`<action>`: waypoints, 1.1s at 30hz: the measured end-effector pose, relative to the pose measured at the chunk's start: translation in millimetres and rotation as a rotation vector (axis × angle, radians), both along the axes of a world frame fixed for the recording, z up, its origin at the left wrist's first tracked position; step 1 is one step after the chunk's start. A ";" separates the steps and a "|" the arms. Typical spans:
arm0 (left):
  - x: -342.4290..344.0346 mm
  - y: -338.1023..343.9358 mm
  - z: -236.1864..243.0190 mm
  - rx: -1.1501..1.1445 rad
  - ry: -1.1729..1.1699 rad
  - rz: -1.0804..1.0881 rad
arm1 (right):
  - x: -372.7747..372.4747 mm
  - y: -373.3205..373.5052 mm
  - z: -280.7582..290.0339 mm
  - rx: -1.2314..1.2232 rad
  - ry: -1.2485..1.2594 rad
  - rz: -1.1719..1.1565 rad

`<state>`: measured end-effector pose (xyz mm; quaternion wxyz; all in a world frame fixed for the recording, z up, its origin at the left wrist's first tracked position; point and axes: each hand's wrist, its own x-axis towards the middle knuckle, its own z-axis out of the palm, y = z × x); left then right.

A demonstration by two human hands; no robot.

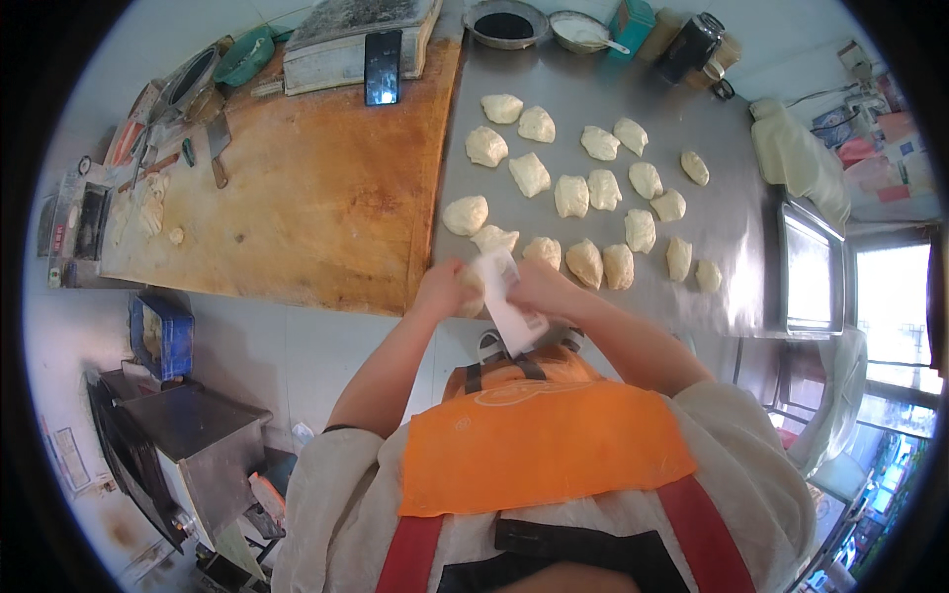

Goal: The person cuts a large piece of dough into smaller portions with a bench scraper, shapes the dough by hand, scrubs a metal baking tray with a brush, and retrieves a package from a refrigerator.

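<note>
At the near edge of the steel counter, my left hand (442, 285) is closed on a piece of dough (470, 295), partly hidden. My right hand (542, 284) grips a white plastic tool (508, 318), apparently a scraper, slightly blurred, its blade beside the dough in my left hand. Several pale dough pieces (571, 196) lie spread in uneven rows over the steel surface (722, 247). One lump (494, 235) sits just beyond my hands, and another (465, 214) is above my left hand.
On my left is a wooden board (277, 188) with a cleaver (218, 158), scraps of dough, a green bowl (244, 59) and a phone (383, 67). Metal bowls (504, 22) and a thermos (689, 49) stand at the back. A metal tray (811, 267) is at the right.
</note>
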<state>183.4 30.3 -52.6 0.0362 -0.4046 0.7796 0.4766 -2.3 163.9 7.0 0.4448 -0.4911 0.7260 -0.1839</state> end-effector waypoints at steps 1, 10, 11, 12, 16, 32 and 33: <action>8.4 4.4 7.5 -0.051 0.037 -0.020 | -0.4 12.1 6.9 0.007 -0.107 0.027; 6.5 -8.9 64.7 -0.264 0.089 0.119 | 14.9 -96.3 49.3 -0.135 0.236 -0.237; 6.7 -6.1 55.8 -0.301 0.114 0.128 | 16.4 -105.7 41.6 -0.108 0.222 -0.248; 5.5 -5.7 48.5 -0.338 0.139 0.138 | 15.2 -113.2 35.0 -0.082 0.207 -0.257; -1.7 7.8 43.5 -0.337 -0.001 0.131 | 13.5 -122.9 1.4 0.046 0.281 -0.156; 1.2 31.2 43.6 -0.364 -0.107 -0.028 | -14.4 58.6 65.1 -0.078 0.010 -0.335; -0.1 30.4 46.0 -0.331 -0.054 0.004 | -30.7 77.7 65.8 -0.092 -0.104 -0.537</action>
